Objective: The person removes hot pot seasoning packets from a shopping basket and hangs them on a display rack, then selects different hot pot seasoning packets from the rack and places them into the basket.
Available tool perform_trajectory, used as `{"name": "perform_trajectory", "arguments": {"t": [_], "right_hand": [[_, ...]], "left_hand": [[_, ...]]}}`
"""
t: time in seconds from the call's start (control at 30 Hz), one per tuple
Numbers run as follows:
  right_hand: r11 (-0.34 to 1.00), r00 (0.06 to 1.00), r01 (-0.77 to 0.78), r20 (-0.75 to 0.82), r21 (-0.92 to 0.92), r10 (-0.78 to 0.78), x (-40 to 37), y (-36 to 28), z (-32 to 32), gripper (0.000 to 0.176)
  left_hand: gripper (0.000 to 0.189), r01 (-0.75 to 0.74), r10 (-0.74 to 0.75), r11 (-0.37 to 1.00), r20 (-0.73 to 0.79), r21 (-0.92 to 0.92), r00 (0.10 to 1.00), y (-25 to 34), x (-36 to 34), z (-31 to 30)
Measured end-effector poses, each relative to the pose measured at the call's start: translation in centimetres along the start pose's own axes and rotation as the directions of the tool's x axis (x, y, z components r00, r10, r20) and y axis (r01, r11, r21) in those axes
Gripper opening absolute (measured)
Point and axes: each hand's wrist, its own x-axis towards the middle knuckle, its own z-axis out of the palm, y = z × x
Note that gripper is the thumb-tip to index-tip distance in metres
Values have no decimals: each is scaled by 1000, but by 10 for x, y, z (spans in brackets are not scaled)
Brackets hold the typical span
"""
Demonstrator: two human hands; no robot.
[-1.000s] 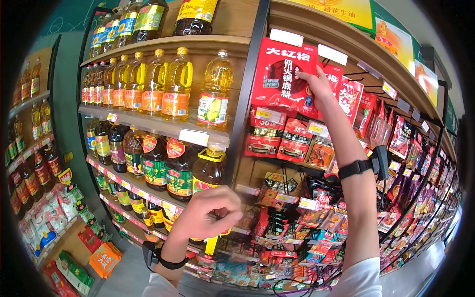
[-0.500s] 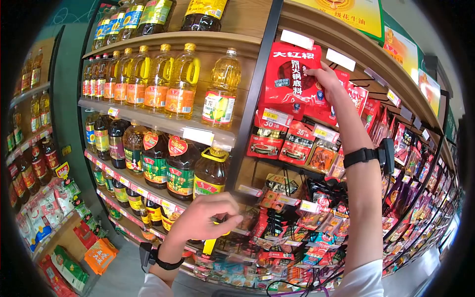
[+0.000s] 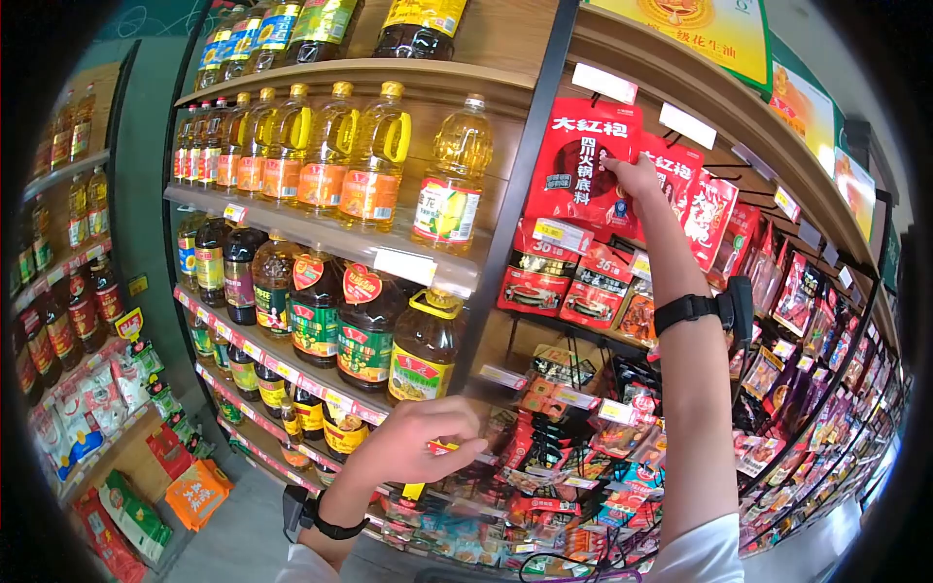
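Observation:
My right hand (image 3: 637, 182) reaches up to a red hot pot base packet (image 3: 583, 160) with white lettering at the top of the rack. The thumb lies on the packet's front near its right edge, and the other fingers are largely hidden behind it. More red packets (image 3: 671, 175) of the same kind hang just to the right. Lower down, my left hand (image 3: 423, 442) is raised in front of the oil shelves with its fingers loosely curled in; nothing shows in it. A large dark oil bottle (image 3: 424, 340) stands on the shelf behind and above it.
Oil bottles (image 3: 372, 160) line the wooden shelves on the left. Packets hang in rows below and right of my right arm, beneath price tags (image 3: 604, 83). An orange bag (image 3: 199, 494) is low at the left. Dark cables (image 3: 583, 564) cross the bottom.
The view has shifted, so the shelves sit slightly lower and farther right. The red packet now hangs straighter, its whole title visible, with my right hand still at its right edge. My left hand remains curled.

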Motion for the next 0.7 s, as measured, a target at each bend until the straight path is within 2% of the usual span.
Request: {"name": "perform_trajectory", "arguments": {"t": [0.03,0.07,0.17,0.2,0.3,0.33,0.37,0.43,0.5,0.53,0.57,0.63,0.67,0.7], "right_hand": [[999,1000,-11,-17,-35,10,2,6,5,45],[997,994,-37,-102,-61,30,2,15,11,44],[977,968,14,-241,-212,-66,2,34,25,63],[947,968,-29,-247,-321,-54,3,39,26,67],[910,991,-110,-114,-401,70,5,47,22,73],[915,982,-94,-190,-393,19,-4,47,27,73],[905,951,9,-277,-425,-140,-18,44,31,71],[836,798,188,-416,-515,-436,-52,41,33,69],[768,648,520,-412,-375,-640,-95,32,24,53],[715,626,608,-347,-344,-699,-124,27,15,45],[658,595,689,-281,-304,-753,-157,26,7,38],[640,644,754,-27,-146,-765,-235,43,-8,23],[675,671,737,163,-35,-723,-275,65,-14,14],[744,684,662,335,86,-648,-321,90,-15,13]], "left_hand": [[14,2,-2,1000,-6,-2,1000,-2,-2,-1],[14,6,-7,1000,-9,-6,1000,-4,-5,-2],[13,34,-34,999,-7,-11,999,-6,-11,-3],[13,50,-50,999,1,-4,999,-6,-13,-3],[13,91,-91,996,36,13,995,-9,-19,-3],[13,94,-94,996,41,6,995,-11,-22,-1],[13,98,-98,995,47,-1,994,-13,-24,2],[13,158,-156,987,73,-28,985,-17,-28,13],[13,254,-249,967,137,-26,959,-24,-35,27],[14,246,-234,967,146,-71,961,-29,-38,39],[14,305,-282,946,187,-110,941,-36,-44,54],[14,427,-370,886,278,-182,887,-49,-62,90],[18,492,-414,841,319,-226,853,-58,-76,114],[23,578,-459,785,416,-225,785,-76,-100,142]]}}
